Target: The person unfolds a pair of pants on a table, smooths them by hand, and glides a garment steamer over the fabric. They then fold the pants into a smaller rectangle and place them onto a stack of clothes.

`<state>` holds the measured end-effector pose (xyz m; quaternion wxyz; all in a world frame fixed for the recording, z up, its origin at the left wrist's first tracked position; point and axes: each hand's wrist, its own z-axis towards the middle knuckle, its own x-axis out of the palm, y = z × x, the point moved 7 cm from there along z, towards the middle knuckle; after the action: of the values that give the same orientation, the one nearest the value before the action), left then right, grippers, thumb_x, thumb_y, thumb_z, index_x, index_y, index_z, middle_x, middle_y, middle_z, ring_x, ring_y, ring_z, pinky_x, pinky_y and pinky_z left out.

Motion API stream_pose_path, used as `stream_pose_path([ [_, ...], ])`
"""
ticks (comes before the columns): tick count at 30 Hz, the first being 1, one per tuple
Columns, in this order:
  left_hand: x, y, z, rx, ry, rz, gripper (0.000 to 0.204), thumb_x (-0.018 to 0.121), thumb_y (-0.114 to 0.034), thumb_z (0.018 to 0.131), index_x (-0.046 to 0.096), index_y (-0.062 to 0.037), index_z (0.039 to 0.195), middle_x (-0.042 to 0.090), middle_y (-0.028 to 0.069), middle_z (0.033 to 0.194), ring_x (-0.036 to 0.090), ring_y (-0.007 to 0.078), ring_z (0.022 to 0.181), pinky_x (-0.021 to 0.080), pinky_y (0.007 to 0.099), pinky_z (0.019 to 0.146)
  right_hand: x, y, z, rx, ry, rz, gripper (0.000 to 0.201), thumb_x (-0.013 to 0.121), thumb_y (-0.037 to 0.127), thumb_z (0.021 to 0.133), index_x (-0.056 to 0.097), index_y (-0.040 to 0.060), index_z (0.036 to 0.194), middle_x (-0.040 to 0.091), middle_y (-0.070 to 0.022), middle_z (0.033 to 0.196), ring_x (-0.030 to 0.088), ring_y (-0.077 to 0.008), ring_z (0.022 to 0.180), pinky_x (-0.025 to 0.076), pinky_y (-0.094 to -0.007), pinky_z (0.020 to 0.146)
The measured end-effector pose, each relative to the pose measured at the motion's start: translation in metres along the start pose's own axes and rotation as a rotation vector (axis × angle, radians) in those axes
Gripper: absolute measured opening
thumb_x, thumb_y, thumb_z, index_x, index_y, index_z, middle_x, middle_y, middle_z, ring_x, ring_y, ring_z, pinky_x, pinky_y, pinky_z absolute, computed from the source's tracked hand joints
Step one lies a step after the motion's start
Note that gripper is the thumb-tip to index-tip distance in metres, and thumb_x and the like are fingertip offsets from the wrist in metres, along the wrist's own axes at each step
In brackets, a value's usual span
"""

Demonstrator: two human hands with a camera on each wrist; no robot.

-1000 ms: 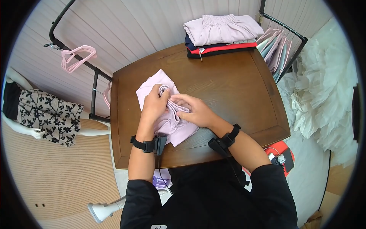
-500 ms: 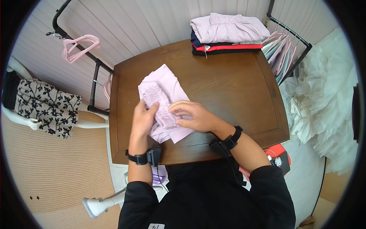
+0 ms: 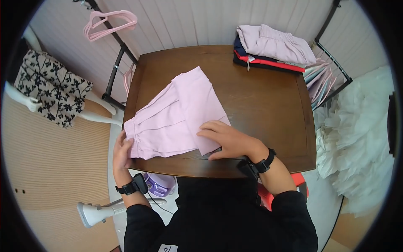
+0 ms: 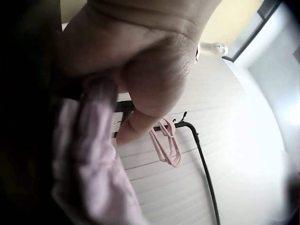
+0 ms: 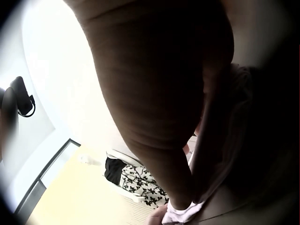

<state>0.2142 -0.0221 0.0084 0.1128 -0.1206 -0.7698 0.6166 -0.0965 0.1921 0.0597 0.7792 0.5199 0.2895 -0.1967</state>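
Observation:
A pale pink garment (image 3: 161, 122) with a gathered elastic waistband lies spread on the wooden table, its waistband at the left and a wide folded-over panel (image 3: 199, 105) at the right. At the near end of the waistband, my left hand (image 3: 121, 153) grips the edge beside the table's left corner. The left wrist view shows the bunched pink cloth (image 4: 96, 154) running into that hand, and the thumb stands apart from it. My right hand (image 3: 231, 140) rests on the lower part of the folded panel with fingers extended; it looks dark in the right wrist view.
A stack of folded clothes (image 3: 273, 48) sits at the table's back right. Pink hangers (image 3: 111, 23) hang on a black rack at the left, near a mannequin in a floral skirt (image 3: 54, 90). White tulle (image 3: 357, 143) fills the right side. Below the table's front edge is a purple-and-white appliance (image 3: 159, 183).
The bunched waistband has been unrolled and laid out to the left. My left hand has moved left and nearer with it, while the right hand has shifted slightly right and down.

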Motion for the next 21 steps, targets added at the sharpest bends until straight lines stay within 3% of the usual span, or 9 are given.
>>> stream_pose_path([
  [3, 0.004, 0.006, -0.006, 0.095, 0.041, -0.055, 0.068, 0.061, 0.003, 0.086, 0.032, 0.0045, 0.147, 0.058, 0.0198, 0.128, 0.060, 0.0228, 0.113, 0.047, 0.0327, 0.098, 0.004, 0.006, 0.002, 0.032, 0.043, -0.100, 0.058, 0.077, 0.011, 0.072, 0.057, 0.0064, 0.127, 0.053, -0.0144, 0.132, 0.048, -0.0331, 0.126, 0.041, -0.0410, 0.104],
  [7, 0.007, -0.005, -0.007, 0.194, -0.077, 0.044, 0.061, 0.058, 0.007, 0.086, 0.040, -0.0004, 0.144, 0.064, 0.0137, 0.110, 0.061, 0.0158, 0.099, 0.047, 0.0255, 0.087, 0.004, -0.010, 0.002, 0.054, -0.004, -0.071, 0.045, 0.071, 0.004, 0.074, 0.062, 0.0056, 0.118, 0.057, -0.0140, 0.126, 0.053, -0.0341, 0.120, 0.045, -0.0406, 0.100],
  [8, 0.008, -0.006, -0.007, 0.224, -0.115, 0.002, 0.048, 0.058, 0.006, 0.086, 0.051, 0.0009, 0.134, 0.064, 0.0112, 0.108, 0.060, 0.0154, 0.100, 0.045, 0.0252, 0.089, 0.001, -0.018, 0.001, 0.070, -0.078, -0.021, 0.039, 0.068, 0.002, 0.074, 0.064, 0.0044, 0.113, 0.061, -0.0142, 0.119, 0.057, -0.0340, 0.112, 0.048, -0.0388, 0.096],
  [10, 0.002, 0.001, -0.002, 0.334, -0.140, 0.107, 0.041, 0.059, 0.005, 0.087, 0.055, 0.0016, 0.127, 0.065, 0.0101, 0.109, 0.059, 0.0160, 0.103, 0.044, 0.0263, 0.092, -0.009, -0.020, -0.004, 0.090, -0.145, 0.015, 0.033, 0.065, -0.001, 0.075, 0.066, 0.0032, 0.108, 0.065, -0.0145, 0.111, 0.062, -0.0339, 0.104, 0.050, -0.0370, 0.092],
  [12, -0.004, 0.008, -0.002, 0.442, -0.170, 0.218, 0.035, 0.059, 0.004, 0.087, 0.060, 0.0023, 0.121, 0.065, 0.0090, 0.109, 0.059, 0.0167, 0.105, 0.043, 0.0275, 0.095, -0.031, -0.031, -0.016, 0.368, -0.354, 0.083, 0.024, 0.062, -0.001, 0.080, 0.066, 0.0006, 0.103, 0.069, -0.0107, 0.096, 0.067, -0.0254, 0.089, 0.052, -0.0319, 0.083],
  [15, -0.008, 0.009, -0.008, 0.400, -0.206, 0.131, 0.024, 0.058, 0.003, 0.087, 0.065, 0.0036, 0.110, 0.066, 0.0078, 0.112, 0.058, 0.0180, 0.108, 0.041, 0.0291, 0.099, -0.049, -0.066, -0.073, 0.648, -0.790, 0.445, 0.016, 0.056, -0.001, 0.089, 0.066, -0.0026, 0.102, 0.067, -0.0038, 0.095, 0.061, -0.0111, 0.089, 0.050, -0.0258, 0.078],
  [17, -0.009, 0.008, -0.012, 0.392, -0.211, 0.128, 0.023, 0.058, 0.003, 0.088, 0.065, 0.0045, 0.110, 0.066, 0.0089, 0.113, 0.058, 0.0178, 0.109, 0.041, 0.0293, 0.099, -0.053, -0.082, -0.113, 0.632, -1.085, 0.749, 0.014, 0.056, 0.001, 0.095, 0.064, -0.0033, 0.106, 0.066, -0.0075, 0.100, 0.063, -0.0154, 0.091, 0.052, -0.0278, 0.081],
  [19, -0.007, 0.005, -0.016, 0.388, -0.225, 0.139, 0.023, 0.058, 0.003, 0.088, 0.066, 0.0045, 0.109, 0.067, 0.0094, 0.112, 0.059, 0.0176, 0.109, 0.041, 0.0293, 0.100, -0.052, -0.092, -0.155, 0.800, -1.137, 0.734, 0.017, 0.054, 0.001, 0.096, 0.060, -0.0025, 0.112, 0.065, -0.0087, 0.108, 0.064, -0.0181, 0.095, 0.052, -0.0297, 0.085],
  [21, -0.007, 0.004, -0.017, 0.385, -0.245, 0.141, 0.023, 0.058, 0.003, 0.088, 0.066, 0.0043, 0.109, 0.067, 0.0091, 0.112, 0.059, 0.0175, 0.109, 0.041, 0.0291, 0.099, -0.059, -0.082, -0.167, 0.837, -1.076, 0.609, 0.024, 0.054, 0.000, 0.094, 0.058, -0.0014, 0.118, 0.063, -0.0103, 0.113, 0.062, -0.0188, 0.101, 0.052, -0.0314, 0.087],
])
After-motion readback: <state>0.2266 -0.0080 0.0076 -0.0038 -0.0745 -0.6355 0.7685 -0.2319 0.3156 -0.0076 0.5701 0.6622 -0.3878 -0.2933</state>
